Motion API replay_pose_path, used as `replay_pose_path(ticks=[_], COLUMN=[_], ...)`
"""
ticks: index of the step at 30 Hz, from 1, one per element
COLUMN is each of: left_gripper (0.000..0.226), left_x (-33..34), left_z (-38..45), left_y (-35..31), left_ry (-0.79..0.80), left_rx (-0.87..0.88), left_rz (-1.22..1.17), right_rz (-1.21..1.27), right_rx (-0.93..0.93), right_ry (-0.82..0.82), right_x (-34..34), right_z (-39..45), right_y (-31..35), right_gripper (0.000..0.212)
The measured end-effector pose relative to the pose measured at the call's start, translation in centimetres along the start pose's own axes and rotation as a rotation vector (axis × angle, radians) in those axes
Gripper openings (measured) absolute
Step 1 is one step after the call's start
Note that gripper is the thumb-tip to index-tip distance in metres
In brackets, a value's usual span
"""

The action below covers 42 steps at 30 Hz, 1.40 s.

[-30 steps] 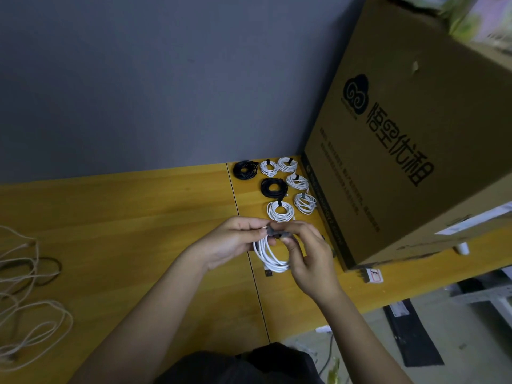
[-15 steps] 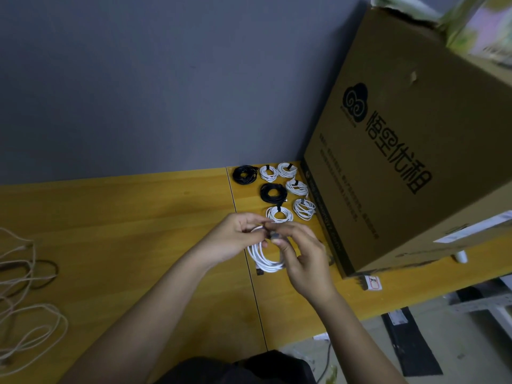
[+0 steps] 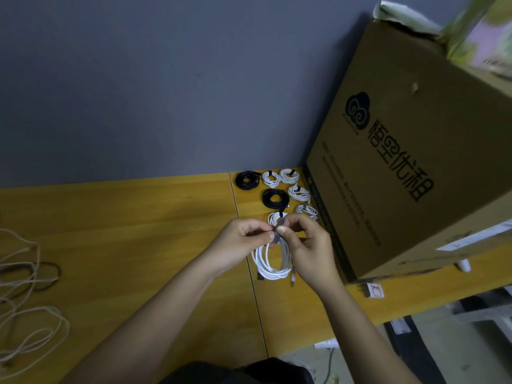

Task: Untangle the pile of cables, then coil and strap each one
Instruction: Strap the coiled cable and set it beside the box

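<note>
- You had a white cable coil (image 3: 273, 260) hanging between your hands above the worktop (image 3: 138, 245), just in front of the finished coils and close to the cardboard box (image 3: 415, 151).
- A dark strap (image 3: 278, 231) sat at the top of that coil, and both your hands were on it, so I judge you were in the middle of fastening it.
- Your left hand (image 3: 238, 242) pinched the strap and the top of the coil between thumb and curled fingers.
- Your right hand (image 3: 307, 239) also had curled fingers, its thumb and forefinger nipping the strap's upper end.
- Both forearms reached in from the near edge and met over the seam in the worktop, with the wrists raised and the coil dangling below.
- Behind your hands lay seven strapped coils (image 3: 293, 189), two black and five white, in a tidy cluster beside the box: that share of the job looked done.
- Far to your left a loose tangle of cables (image 3: 25, 286) was spread on the worktop, pale ones with at least one dark one among them, neither coiled nor strapped.
- So by my reckoning you were well past halfway, with this strap to close and the left-hand tangle still to sort.
</note>
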<state>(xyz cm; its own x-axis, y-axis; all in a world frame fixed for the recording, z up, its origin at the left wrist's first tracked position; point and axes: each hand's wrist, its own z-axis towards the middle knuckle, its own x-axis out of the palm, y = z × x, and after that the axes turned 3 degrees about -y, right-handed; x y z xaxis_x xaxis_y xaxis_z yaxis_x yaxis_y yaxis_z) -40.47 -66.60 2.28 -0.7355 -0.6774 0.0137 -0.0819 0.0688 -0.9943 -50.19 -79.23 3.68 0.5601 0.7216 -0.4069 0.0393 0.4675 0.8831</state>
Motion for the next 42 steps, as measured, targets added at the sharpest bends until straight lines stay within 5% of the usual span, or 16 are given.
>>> replay_pose_path(ticks=[13, 19, 24, 33, 39, 42], left_gripper=[0.037, 0.04, 0.046, 0.055, 0.033, 0.021], left_x=[-0.8, -0.7, -1.0, -1.1, -1.3, -1.1], left_z=[-0.5, -0.3, -0.1, -0.2, 0.4, 0.8], left_y=[0.5, 0.8, 1.0, 2.0, 2.5, 2.8], left_ry=[0.0, -0.056, -0.113, -0.043, -0.063, -0.069], left_rx=[0.03, 0.053, 0.026, 0.089, 0.043, 0.007], left_rz=[-0.028, -0.045, -0.007, 0.145, 0.439, 0.379], right_rz=[0.08, -0.144, -0.194, -0.263, -0.291, -0.361], right_rx=[0.213, 0.02, -0.073, 0.001, -0.062, -0.137], right_ry=[0.068, 0.028, 0.154, 0.312, 0.218, 0.157], right_x=[0.1, 0.5, 0.4, 1.2, 2.1, 2.3], right_z=[0.8, -0.4, -0.9, -0.5, -0.7, -0.5], right_y=[0.1, -0.4, -1.0, -2.1, -3.1, -3.4], right_gripper=[0.012, 0.012, 0.028, 0.018, 0.015, 0.019])
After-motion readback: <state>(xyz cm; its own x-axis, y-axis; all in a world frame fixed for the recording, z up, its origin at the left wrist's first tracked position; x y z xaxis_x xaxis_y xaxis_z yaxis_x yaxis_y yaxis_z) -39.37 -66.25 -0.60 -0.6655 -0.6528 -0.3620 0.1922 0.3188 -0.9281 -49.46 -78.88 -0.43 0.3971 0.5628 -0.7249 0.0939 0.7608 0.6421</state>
